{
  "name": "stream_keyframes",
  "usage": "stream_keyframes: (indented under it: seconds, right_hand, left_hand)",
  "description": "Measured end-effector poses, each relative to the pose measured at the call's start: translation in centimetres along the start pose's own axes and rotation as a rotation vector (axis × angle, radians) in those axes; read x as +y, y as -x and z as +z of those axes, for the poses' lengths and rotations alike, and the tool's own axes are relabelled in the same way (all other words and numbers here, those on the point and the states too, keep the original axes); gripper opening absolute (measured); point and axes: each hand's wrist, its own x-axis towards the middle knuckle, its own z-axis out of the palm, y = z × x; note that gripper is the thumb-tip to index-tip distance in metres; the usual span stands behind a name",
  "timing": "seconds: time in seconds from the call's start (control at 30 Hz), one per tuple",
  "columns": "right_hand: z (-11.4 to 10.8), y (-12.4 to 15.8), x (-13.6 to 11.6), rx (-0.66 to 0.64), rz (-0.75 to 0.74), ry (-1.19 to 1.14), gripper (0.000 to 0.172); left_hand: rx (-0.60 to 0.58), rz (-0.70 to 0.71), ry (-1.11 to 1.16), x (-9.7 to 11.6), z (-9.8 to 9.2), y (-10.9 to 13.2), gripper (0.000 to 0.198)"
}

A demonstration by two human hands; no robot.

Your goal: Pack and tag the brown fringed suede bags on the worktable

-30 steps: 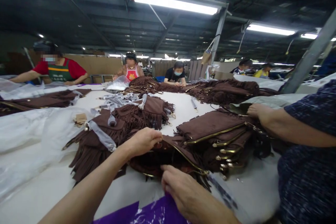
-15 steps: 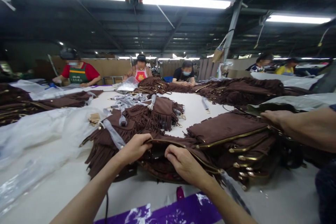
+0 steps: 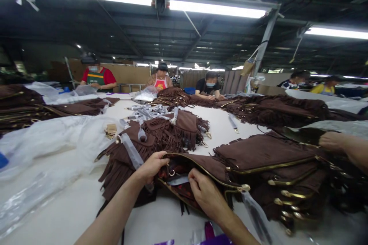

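A brown fringed bag (image 3: 207,164) lies in front of me, its gold-zipped mouth gaping open. My left hand (image 3: 153,166) pinches the left end of the mouth's edge between thumb and fingers. Curled fingers of my right hand (image 3: 202,187) reach into the opening; what they grip is hidden. Beside those fingertips a pale strip (image 3: 178,180) shows against the dark patterned lining, with a metal ring (image 3: 171,172) above it. From the bag's right end trails a plastic-wrapped strap (image 3: 255,214).
Stacked brown zipped bags (image 3: 270,153) lie to the right, where another person's hand (image 3: 336,141) touches a dark piece. Fringed bags (image 3: 161,132) and wrapped straps (image 3: 149,111) sit ahead. Clear plastic (image 3: 57,145) covers the left. Co-workers sit across the table.
The bag's mouth has opened wider, showing the lining, a ring and the pale strip. My right hand remains in the opening. The other person's hand has moved right, and the view has shifted.
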Motion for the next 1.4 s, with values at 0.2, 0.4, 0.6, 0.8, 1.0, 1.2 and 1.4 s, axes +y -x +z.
stream_keyframes:
  seconds: [0.2, 0.4, 0.6, 0.8, 1.0, 1.2, 1.4]
  right_hand:
    - [1.3, -0.3, -0.1, -0.024, 0.018, -0.041, 0.015]
    - [3.1, -1.8, -1.1, -0.018, 0.013, -0.2, 0.018]
    - [4.3, -2.5, -2.2, 0.031, 0.024, -0.392, 0.01]
    - [5.0, -3.2, -1.1, -0.015, -0.001, -0.387, 0.024]
    - [7.4, -4.5, 1.4, 0.119, 0.002, -0.364, 0.037]
    - [7.0, -4.5, 1.3, 0.096, -0.09, -0.311, 0.032]
    - [6.5, -5.0, 0.8, 0.073, -0.139, -0.206, 0.023]
  left_hand:
    - [0.0, 0.013, 0.051, -0.5, -0.1, -0.3, 0.032]
    - [0.025, 0.032, 0.034, -0.7, 0.2, -0.1, 0.026]
    - [0.102, 0.075, -0.017, -1.4, 0.4, -0.4, 0.017]
    - [0.195, 0.187, -0.129, -1.4, 1.0, -0.3, 0.007]
    - [0.247, 0.295, -0.267, -0.9, 1.2, 0.0, 0.012]
    - [0.329, 0.296, -0.389, -1.5, 1.3, -0.5, 0.01]
    - [0.399, 0.28, -0.512, -1.4, 1.9, -0.1, 0.02]
